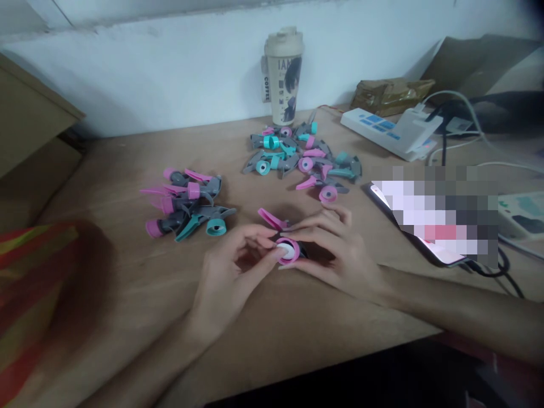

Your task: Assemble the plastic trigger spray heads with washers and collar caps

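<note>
Pink and grey, one spray head (272, 219) sat near the middle of the table (272, 345), the right hand (344, 249) closed around it; the left hand (227, 266), fingers bent nearly together, touched the white disc (289, 247) in its collar, though whether gripping I couldn't tell; from there, other spray heads (194, 191) lay at ten and twelve o'clock, a phone (419, 226) at three.

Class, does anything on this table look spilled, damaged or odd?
Nothing looks spilled or damaged. One oddity: blocky pixels cover much of the phone, hiding part of its screen, probably image masking. Spray heads lie jumbled.
</note>
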A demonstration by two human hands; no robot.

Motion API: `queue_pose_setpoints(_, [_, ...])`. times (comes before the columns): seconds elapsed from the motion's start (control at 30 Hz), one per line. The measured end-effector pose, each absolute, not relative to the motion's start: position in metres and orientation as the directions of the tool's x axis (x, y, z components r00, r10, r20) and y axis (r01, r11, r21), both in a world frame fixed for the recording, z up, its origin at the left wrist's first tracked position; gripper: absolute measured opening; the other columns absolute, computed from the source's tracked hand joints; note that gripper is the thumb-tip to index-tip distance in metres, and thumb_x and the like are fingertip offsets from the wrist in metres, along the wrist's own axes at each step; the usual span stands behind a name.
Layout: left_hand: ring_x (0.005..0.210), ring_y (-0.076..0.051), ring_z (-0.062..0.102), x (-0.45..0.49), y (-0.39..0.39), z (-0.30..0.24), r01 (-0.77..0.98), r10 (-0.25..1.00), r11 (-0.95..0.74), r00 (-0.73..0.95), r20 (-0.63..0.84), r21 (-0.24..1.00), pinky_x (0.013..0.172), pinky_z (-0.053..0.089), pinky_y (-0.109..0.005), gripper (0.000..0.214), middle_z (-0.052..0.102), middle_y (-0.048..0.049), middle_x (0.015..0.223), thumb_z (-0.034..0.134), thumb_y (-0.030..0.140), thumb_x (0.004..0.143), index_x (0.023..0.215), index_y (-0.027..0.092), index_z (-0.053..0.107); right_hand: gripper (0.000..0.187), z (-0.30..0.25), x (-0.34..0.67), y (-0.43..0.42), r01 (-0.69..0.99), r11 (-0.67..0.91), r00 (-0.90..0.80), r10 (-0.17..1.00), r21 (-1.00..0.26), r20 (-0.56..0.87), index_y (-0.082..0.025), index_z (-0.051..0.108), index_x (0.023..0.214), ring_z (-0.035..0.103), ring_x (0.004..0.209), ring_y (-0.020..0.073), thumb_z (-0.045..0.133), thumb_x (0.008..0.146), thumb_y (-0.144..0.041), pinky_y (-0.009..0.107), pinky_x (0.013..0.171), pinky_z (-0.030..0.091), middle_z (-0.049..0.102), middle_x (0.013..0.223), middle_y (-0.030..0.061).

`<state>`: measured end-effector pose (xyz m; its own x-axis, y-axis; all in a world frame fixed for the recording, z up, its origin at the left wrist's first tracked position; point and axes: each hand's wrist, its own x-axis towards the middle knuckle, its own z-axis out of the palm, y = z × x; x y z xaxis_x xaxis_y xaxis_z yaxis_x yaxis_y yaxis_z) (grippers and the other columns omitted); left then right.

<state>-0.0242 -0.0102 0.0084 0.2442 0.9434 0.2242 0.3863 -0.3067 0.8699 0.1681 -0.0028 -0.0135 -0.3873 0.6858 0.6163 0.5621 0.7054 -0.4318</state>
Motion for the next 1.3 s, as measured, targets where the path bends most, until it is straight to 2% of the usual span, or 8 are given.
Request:
queue_pose_setpoints(0.07, [0.074, -0.011, 0.06, -0.024, -0.012, 0.009, 0.448, 0.907, -0.417, 0.258, 0.332, 0.791, 0.065, 0.051, -0.021, 0.014, 0.059, 0.0015, 0.084, 0.067, 0.02, 0.077, 0.091, 0.022, 0.062, 0.026, -0.014, 0.168, -0.003, 0.568, 0.707, -0.377, 0.678, -0.421, 0.631, -0.021, 0.064, 0.098, 0.058, 0.089, 0.0167, 0.066, 0.077, -0.037, 0.044, 0.095, 0.029, 0.064, 0.09, 0.0029])
queue_pose_setpoints(0.17, [0.072, -0.01, 0.057, -0.024, -0.013, 0.012, 0.559, 0.822, -0.564, 0.312, 0.476, 0.608, 0.064, 0.049, -0.02, 0.004, 0.056, 0.0005, 0.084, 0.063, 0.018, 0.08, 0.083, 0.021, 0.065, 0.026, -0.015, 0.168, -0.004, 0.547, 0.707, -0.374, 0.685, -0.448, 0.625, -0.02, 0.064, 0.099, 0.058, 0.088, 0.0166, 0.066, 0.078, -0.034, 0.04, 0.087, 0.037, 0.063, 0.088, 0.0034])
queue_pose_setpoints(0.27, [0.071, -0.009, 0.058, -0.023, -0.013, 0.016, 0.602, 0.798, -0.597, 0.376, 0.472, 0.531, 0.064, 0.049, -0.019, 0.006, 0.056, 0.0004, 0.083, 0.061, 0.02, 0.082, 0.084, 0.02, 0.067, 0.027, -0.017, 0.167, -0.005, 0.469, 0.702, -0.377, 0.707, -0.535, 0.598, -0.016, 0.063, 0.103, 0.058, 0.09, 0.0143, 0.066, 0.078, -0.027, 0.029, 0.078, 0.047, 0.061, 0.094, 0.0062])
queue_pose_setpoints(0.33, [0.07, -0.009, 0.058, -0.023, -0.013, 0.017, 0.608, 0.808, -0.586, 0.391, 0.44, 0.536, 0.06, 0.048, -0.017, 0.006, 0.057, 0.0007, 0.083, 0.061, 0.021, 0.082, 0.086, 0.02, 0.067, 0.028, -0.018, 0.166, -0.006, 0.432, 0.699, -0.381, 0.714, -0.57, 0.587, -0.015, 0.063, 0.104, 0.058, 0.09, 0.0127, 0.066, 0.078, -0.024, 0.025, 0.075, 0.049, 0.059, 0.097, 0.0068])
queue_pose_setpoints(0.5, [0.068, -0.008, 0.059, -0.025, -0.013, 0.02, 0.633, 0.834, -0.551, 0.391, 0.389, 0.545, 0.058, 0.047, -0.015, 0.006, 0.059, 0.0022, 0.083, 0.063, 0.02, 0.08, 0.085, 0.022, 0.067, 0.028, -0.02, 0.166, -0.004, 0.409, 0.706, -0.385, 0.708, -0.578, 0.592, -0.016, 0.064, 0.104, 0.059, 0.085, 0.0116, 0.067, 0.077, -0.024, 0.023, 0.072, 0.051, 0.059, 0.095, 0.0058])
queue_pose_setpoints(0.77, [0.071, -0.01, 0.06, -0.021, -0.02, 0.023, 0.712, 0.894, -0.444, 0.317, 0.315, 0.543, 0.066, 0.048, -0.019, 0.005, 0.062, 0.004, 0.083, 0.062, 0.021, 0.081, 0.083, 0.024, 0.066, 0.029, -0.016, 0.167, -0.003, 0.365, 0.724, -0.402, 0.689, -0.585, 0.602, -0.015, 0.063, 0.106, 0.059, 0.087, 0.0141, 0.065, 0.078, -0.024, 0.027, 0.075, 0.052, 0.061, 0.093, 0.0063])
queue_pose_setpoints(1.0, [0.067, -0.011, 0.06, -0.018, -0.022, 0.019, 0.743, 0.915, -0.397, 0.27, 0.301, 0.54, 0.061, 0.048, -0.023, 0.007, 0.063, 0.0033, 0.081, 0.06, 0.028, 0.082, 0.079, 0.025, 0.066, 0.029, -0.019, 0.167, -0.004, 0.38, 0.723, -0.397, 0.691, -0.578, 0.604, -0.02, 0.062, 0.108, 0.059, 0.088, 0.0154, 0.064, 0.08, -0.026, 0.03, 0.076, 0.053, 0.061, 0.095, 0.0053])
queue_pose_setpoints(1.3, [0.069, -0.009, 0.059, -0.016, -0.019, 0.015, 0.632, 0.909, -0.417, 0.301, 0.289, 0.653, 0.059, 0.049, -0.018, 0.006, 0.06, 0.0016, 0.085, 0.06, 0.022, 0.082, 0.086, 0.023, 0.064, 0.029, -0.018, 0.166, -0.004, 0.411, 0.719, -0.382, 0.694, -0.56, 0.61, -0.018, 0.061, 0.106, 0.059, 0.087, 0.0154, 0.064, 0.079, -0.027, 0.03, 0.075, 0.052, 0.061, 0.094, 0.0059])
